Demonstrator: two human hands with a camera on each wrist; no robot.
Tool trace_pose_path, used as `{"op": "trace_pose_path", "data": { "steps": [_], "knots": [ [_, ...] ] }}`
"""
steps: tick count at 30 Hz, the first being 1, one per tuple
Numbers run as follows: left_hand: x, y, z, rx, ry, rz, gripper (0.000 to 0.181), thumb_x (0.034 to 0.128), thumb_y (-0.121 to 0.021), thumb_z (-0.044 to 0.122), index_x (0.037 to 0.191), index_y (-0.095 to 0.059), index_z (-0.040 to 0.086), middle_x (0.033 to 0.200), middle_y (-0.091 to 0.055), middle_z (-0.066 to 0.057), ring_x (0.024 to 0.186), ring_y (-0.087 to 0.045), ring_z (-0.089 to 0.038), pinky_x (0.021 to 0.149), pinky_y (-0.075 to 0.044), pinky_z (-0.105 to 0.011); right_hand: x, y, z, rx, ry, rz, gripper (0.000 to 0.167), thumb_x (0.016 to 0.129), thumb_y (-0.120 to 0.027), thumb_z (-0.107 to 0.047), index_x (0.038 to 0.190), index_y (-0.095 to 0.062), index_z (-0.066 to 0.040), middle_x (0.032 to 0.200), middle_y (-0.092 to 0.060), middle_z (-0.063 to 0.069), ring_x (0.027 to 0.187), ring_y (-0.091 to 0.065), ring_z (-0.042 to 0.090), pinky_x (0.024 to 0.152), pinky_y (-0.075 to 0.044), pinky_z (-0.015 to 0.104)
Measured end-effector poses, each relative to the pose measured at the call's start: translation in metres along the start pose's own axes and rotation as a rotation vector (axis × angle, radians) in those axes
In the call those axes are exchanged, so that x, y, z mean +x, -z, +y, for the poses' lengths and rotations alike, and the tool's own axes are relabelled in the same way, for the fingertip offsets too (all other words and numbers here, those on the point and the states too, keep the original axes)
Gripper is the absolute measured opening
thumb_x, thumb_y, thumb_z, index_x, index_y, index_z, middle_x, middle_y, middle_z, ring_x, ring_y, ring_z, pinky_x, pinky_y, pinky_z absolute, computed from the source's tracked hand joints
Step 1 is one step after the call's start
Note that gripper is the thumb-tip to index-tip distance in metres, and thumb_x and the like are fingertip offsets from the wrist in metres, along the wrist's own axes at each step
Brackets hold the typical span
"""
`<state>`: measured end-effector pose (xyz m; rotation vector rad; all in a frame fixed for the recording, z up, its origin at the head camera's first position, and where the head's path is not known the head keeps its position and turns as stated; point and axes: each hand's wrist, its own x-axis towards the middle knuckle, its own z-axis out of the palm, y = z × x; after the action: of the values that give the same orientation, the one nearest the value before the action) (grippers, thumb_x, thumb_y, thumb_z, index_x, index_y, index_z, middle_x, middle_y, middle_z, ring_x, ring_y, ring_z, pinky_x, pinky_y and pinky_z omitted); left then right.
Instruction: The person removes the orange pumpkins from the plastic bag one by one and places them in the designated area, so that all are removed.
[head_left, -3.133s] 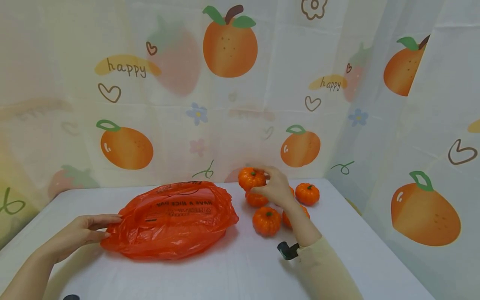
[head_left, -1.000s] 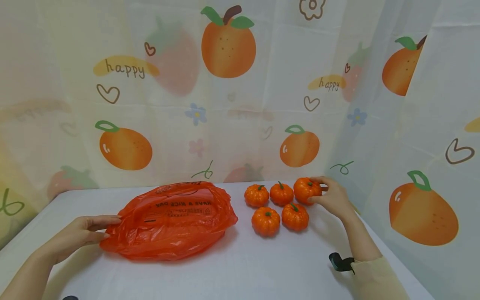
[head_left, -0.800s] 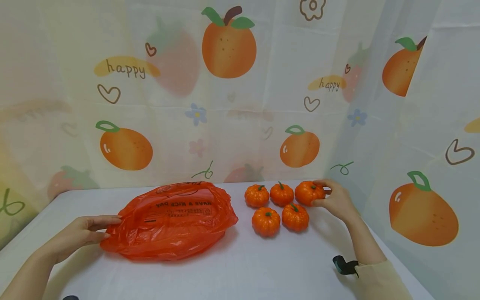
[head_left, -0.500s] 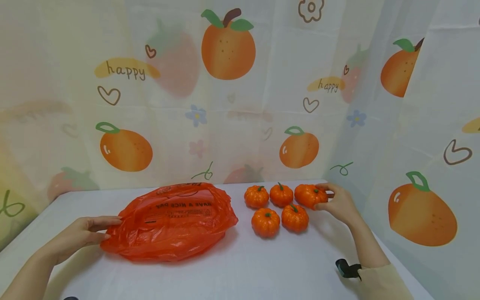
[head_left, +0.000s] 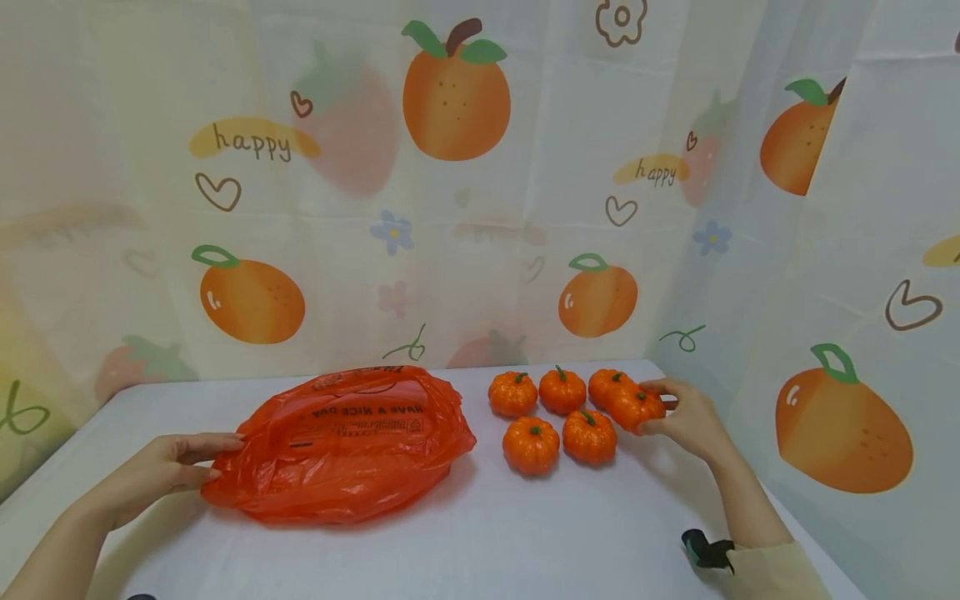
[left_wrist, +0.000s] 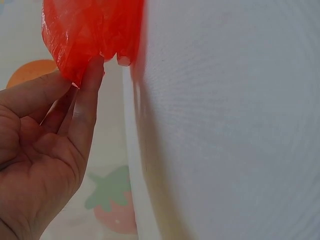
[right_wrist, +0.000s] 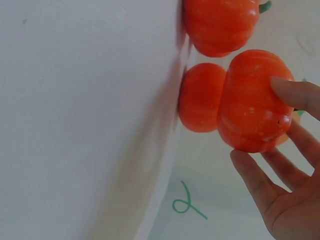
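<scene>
My left hand pinches the left edge of a red plastic bag with dark printing; the left wrist view shows the bag's edge between thumb and fingers. On the right, my right hand holds a small orange pumpkin by its right side, fingers above and thumb below in the head view. Behind this pumpkin, partly covered, sits another pumpkin. In the right wrist view the held pumpkin appears off the table, overlapping a pumpkin that rests on it.
More small pumpkins stand between the bag and my right hand: two at the back and two in front. The white table meets a fruit-print curtain behind and on the right.
From the back left of the group, my right hand has carried the pumpkin rightward. Lately it came nearer and farther right, uncovering the pumpkin behind. My left hand and the bag have stayed put.
</scene>
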<state>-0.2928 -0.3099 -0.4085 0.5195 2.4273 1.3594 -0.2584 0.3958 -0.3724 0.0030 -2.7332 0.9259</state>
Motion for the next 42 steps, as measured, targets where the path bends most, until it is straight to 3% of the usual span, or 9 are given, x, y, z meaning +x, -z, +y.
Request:
{"op": "trace_pose_path", "data": {
  "steps": [14, 24, 32, 42],
  "knots": [
    [0.000, 0.000, 0.000, 0.000, -0.014, 0.000, 0.048, 0.0956, -0.057, 0.010, 0.141, -0.048, -0.004, 0.117, -0.054, 0.042, 0.104, -0.048, 0.026, 0.082, -0.056, -0.022, -0.003, -0.005, 0.013, -0.062, 0.004, -0.040, 0.058, 0.072, -0.079, -0.015, 0.126, -0.064, -0.005, 0.130, -0.062, 0.023, 0.109, -0.062, 0.043, 0.089, -0.055, 0.055],
    [0.000, -0.001, 0.001, -0.002, 0.023, -0.004, 0.050, 0.0952, -0.058, 0.012, 0.142, -0.048, -0.003, 0.115, -0.055, 0.041, 0.102, -0.050, 0.025, 0.082, -0.057, -0.022, -0.004, -0.007, 0.015, -0.066, -0.005, -0.057, 0.059, 0.070, -0.079, -0.013, 0.126, -0.063, -0.003, 0.129, -0.062, 0.024, 0.106, -0.062, 0.041, 0.088, -0.055, 0.053],
    [0.000, -0.001, 0.001, -0.006, -0.014, -0.001, 0.048, 0.0955, -0.057, 0.010, 0.140, -0.049, -0.004, 0.116, -0.055, 0.041, 0.104, -0.049, 0.025, 0.082, -0.057, -0.022, -0.003, -0.007, 0.020, -0.070, -0.001, -0.073, 0.060, 0.070, -0.080, -0.013, 0.126, -0.063, -0.003, 0.127, -0.063, 0.025, 0.103, -0.064, 0.039, 0.087, -0.055, 0.052],
    [-0.001, -0.001, 0.002, -0.003, -0.006, 0.005, 0.048, 0.0953, -0.058, 0.010, 0.140, -0.049, -0.004, 0.115, -0.055, 0.042, 0.103, -0.049, 0.025, 0.082, -0.057, -0.022, -0.002, -0.007, 0.022, -0.079, -0.006, -0.102, 0.061, 0.070, -0.082, -0.015, 0.126, -0.063, -0.003, 0.126, -0.062, 0.026, 0.103, -0.065, 0.039, 0.086, -0.056, 0.051]
  ]
}}
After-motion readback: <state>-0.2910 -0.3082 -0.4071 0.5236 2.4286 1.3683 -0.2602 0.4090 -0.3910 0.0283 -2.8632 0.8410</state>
